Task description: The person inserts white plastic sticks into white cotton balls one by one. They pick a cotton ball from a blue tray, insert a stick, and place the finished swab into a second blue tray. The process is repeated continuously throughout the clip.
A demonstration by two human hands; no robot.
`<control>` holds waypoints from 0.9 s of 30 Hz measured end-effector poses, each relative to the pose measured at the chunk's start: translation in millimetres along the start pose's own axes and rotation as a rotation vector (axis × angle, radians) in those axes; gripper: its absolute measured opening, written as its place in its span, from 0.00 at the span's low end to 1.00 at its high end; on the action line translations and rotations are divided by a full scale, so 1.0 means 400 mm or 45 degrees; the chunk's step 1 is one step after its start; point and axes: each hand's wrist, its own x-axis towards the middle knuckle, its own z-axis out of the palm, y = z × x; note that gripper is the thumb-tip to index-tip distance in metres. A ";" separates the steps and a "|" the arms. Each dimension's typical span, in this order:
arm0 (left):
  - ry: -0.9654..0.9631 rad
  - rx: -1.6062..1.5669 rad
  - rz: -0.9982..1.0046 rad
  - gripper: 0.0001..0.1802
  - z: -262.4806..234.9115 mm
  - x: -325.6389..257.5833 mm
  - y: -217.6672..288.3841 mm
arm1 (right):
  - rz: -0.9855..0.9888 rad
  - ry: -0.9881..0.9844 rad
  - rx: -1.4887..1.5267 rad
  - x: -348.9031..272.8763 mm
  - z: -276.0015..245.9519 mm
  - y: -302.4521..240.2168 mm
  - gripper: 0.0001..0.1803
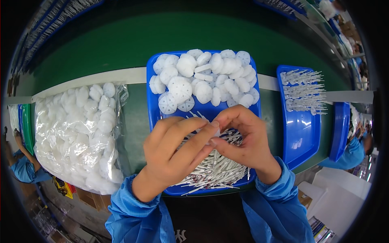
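Observation:
My left hand [172, 148] and my right hand [249, 137] meet fingertip to fingertip over a blue tray [152, 109]. A small white piece [217, 132] shows between the right thumb and forefinger; its kind is mostly hidden. The left fingers are bent and closed against it, and whatever they grip is out of sight. Beneath both hands lies a heap of thin white rods [210, 170], some with dark parts. Beyond them, in the tray's far half, white round dotted discs [186, 65] are piled up.
Left of the tray rests a big clear plastic bag [77, 137] of white discs. At the right, a second blue tray [300, 137] holds rows of discs and rods [304, 91] in its far part. A pale rail [97, 81] crosses the green table [113, 44]. Other people in blue sleeves [350, 156] are at the sides.

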 end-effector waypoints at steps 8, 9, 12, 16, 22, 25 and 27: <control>0.007 -0.091 -0.037 0.30 0.004 -0.005 -0.003 | 0.054 -0.086 0.293 -0.008 -0.012 0.001 0.17; 0.007 -0.091 -0.043 0.30 0.003 -0.006 -0.002 | 0.061 -0.089 0.308 -0.007 -0.012 0.000 0.17; -0.005 -0.091 -0.039 0.30 -0.002 -0.007 -0.004 | 0.068 -0.093 0.305 -0.003 -0.011 -0.006 0.18; 0.011 -0.167 0.003 0.32 0.013 -0.012 -0.012 | 0.095 -0.091 0.197 0.002 -0.017 -0.010 0.14; 0.050 -0.337 -0.009 0.24 -0.046 -0.008 -0.070 | 0.184 0.079 -0.098 0.004 -0.028 -0.041 0.05; 0.460 -0.491 -0.313 0.30 -0.073 -0.038 -0.115 | -0.206 0.036 -0.728 0.035 -0.015 -0.052 0.06; 0.657 -0.514 -0.480 0.31 -0.071 -0.026 -0.127 | -0.490 -0.099 -1.057 0.066 0.040 -0.060 0.02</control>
